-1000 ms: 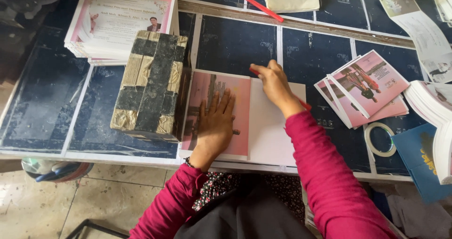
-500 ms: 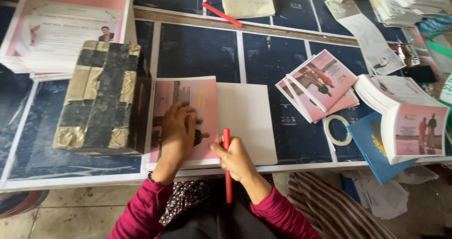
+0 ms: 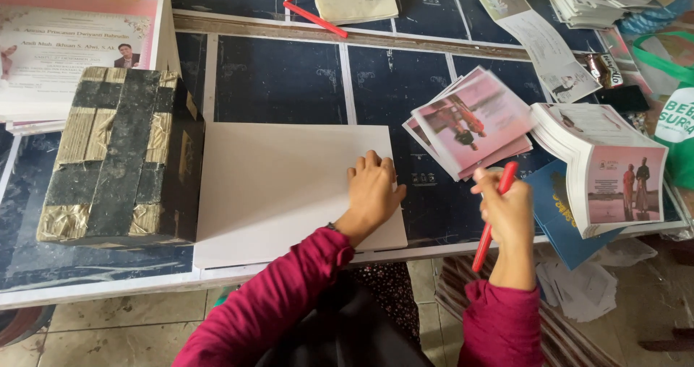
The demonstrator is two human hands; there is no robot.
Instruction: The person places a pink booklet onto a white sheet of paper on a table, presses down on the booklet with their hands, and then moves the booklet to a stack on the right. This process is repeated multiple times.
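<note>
white card [image 3: 289, 186] lies under flat, open left hand [image 3: 372, 193]; right hand [image 3: 506, 212] grips red pen [image 3: 491, 219].

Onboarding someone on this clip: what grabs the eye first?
The left hand lies flat on a blank white sheet at the table's near edge, while the right hand grips a red stick-like tool just off to the right. A taped black-and-gold block sits against the sheet's left side. Stacks of pink printed cards fan out to the right of the sheet.
</note>
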